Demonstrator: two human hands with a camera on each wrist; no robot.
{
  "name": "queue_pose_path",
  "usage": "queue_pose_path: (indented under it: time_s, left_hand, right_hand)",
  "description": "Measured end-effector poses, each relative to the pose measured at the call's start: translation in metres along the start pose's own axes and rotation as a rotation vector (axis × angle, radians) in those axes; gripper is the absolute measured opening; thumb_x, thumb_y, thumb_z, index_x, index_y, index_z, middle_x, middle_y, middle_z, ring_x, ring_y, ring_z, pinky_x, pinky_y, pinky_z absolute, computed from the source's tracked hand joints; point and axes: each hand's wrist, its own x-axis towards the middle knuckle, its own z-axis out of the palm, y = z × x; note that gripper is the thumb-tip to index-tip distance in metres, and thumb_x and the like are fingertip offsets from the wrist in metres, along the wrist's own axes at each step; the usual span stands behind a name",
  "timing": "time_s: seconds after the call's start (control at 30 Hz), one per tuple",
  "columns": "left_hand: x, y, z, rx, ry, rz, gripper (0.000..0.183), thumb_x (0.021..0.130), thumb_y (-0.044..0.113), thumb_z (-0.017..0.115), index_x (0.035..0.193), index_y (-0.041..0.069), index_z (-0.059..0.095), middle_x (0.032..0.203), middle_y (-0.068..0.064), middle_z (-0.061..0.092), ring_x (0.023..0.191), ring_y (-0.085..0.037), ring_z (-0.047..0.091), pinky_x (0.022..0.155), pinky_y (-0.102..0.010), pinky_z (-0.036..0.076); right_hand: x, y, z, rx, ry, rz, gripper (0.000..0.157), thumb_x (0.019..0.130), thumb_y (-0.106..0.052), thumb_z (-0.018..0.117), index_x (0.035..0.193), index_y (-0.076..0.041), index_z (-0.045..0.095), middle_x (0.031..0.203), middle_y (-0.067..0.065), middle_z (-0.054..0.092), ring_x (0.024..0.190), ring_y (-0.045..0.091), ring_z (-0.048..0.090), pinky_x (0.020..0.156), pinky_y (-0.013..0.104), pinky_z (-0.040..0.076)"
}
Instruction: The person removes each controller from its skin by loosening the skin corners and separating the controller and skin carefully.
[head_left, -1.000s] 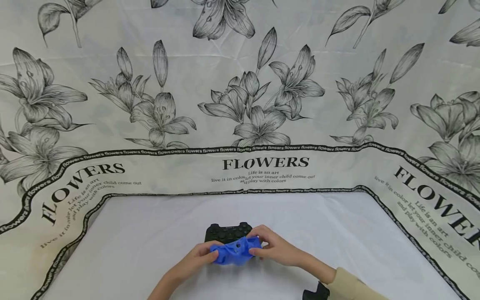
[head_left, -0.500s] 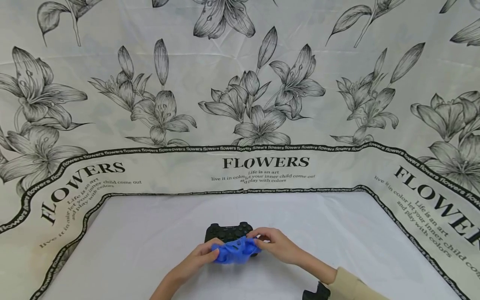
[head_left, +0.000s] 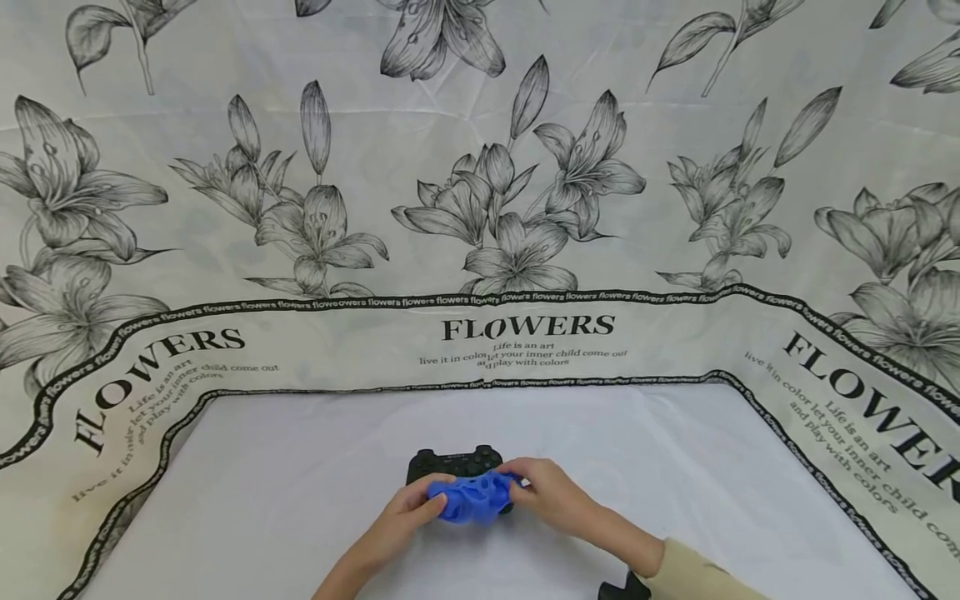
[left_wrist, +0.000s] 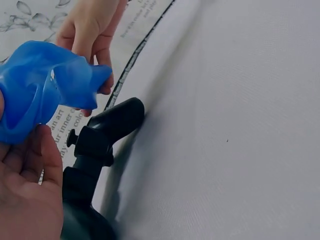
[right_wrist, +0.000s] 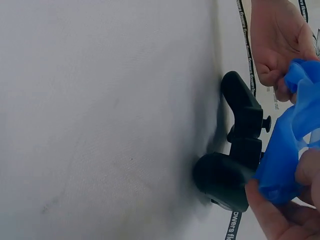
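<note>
A blue silicone controller skin (head_left: 474,500), soft and crumpled, is stretched between both hands above the white tabletop. My left hand (head_left: 405,514) pinches its left end, thumb on the near side. At the other end my right hand (head_left: 555,497) pinches the upper right corner between thumb and fingers. Openings show in the skin (left_wrist: 40,90) in the left wrist view, and it looks hollow. Directly behind it lies a black game controller (head_left: 457,462), partly covered by the skin in the head view. The controller's grips and a thumbstick show in the right wrist view.
A black object (head_left: 622,588), cut off by the bottom edge, lies beside the right sleeve (head_left: 693,571). White cloth (head_left: 300,467) covers the table. Flower-printed curtains (head_left: 517,208) with black lettering enclose the back and both sides.
The blue skin has tilted and bunched up between the hands. My right fingers have shifted their hold at its corner, and my left hand has moved slightly right. The controller stays put.
</note>
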Motion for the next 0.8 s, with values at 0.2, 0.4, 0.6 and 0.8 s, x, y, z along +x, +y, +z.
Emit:
queue_pose_path:
  time_s: [0.2, 0.4, 0.6, 0.8]
  left_hand:
    - [0.000, -0.001, -0.001, -0.001, -0.027, 0.032, 0.040, 0.103, 0.019, 0.044, 0.130, -0.010, 0.046, 0.122, -0.008, 0.054, 0.101, -0.004, 0.052, 0.088, -0.020, 0.044]
    - [0.000, -0.007, -0.007, -0.013, -0.087, 0.133, 0.030, 0.103, 0.015, 0.041, 0.124, -0.004, 0.053, 0.122, 0.003, 0.052, 0.108, -0.004, 0.049, 0.090, -0.020, 0.043]
    - [-0.004, -0.008, -0.016, -0.042, -0.200, 0.092, 0.037, 0.104, 0.017, 0.041, 0.125, -0.010, 0.052, 0.118, 0.008, 0.059, 0.105, -0.003, 0.053, 0.090, -0.023, 0.044]
    - [-0.005, -0.004, -0.020, -0.120, -0.323, 0.089, 0.039, 0.104, 0.015, 0.039, 0.127, -0.015, 0.046, 0.114, 0.010, 0.062, 0.103, -0.004, 0.056, 0.092, -0.027, 0.046]
  right_hand:
    - [-0.002, -0.001, 0.000, -0.019, 0.067, 0.035, 0.022, 0.096, -0.009, 0.053, 0.110, -0.005, 0.069, 0.096, 0.005, 0.071, 0.076, 0.007, 0.058, 0.060, 0.020, 0.048]
    - [-0.002, 0.001, -0.004, 0.257, 0.039, 0.030, 0.024, 0.098, -0.003, 0.046, 0.115, -0.002, 0.063, 0.106, 0.015, 0.068, 0.082, 0.003, 0.060, 0.069, 0.027, 0.057]
    - [-0.005, -0.001, -0.006, 0.574, 0.018, 0.054, 0.022, 0.098, 0.001, 0.041, 0.117, 0.011, 0.045, 0.105, 0.025, 0.067, 0.084, 0.003, 0.063, 0.079, 0.028, 0.057]
    - [-0.010, -0.003, -0.010, 0.883, -0.049, 0.129, 0.022, 0.096, -0.002, 0.045, 0.115, -0.001, 0.034, 0.098, 0.000, 0.069, 0.087, 0.005, 0.064, 0.083, 0.023, 0.054]
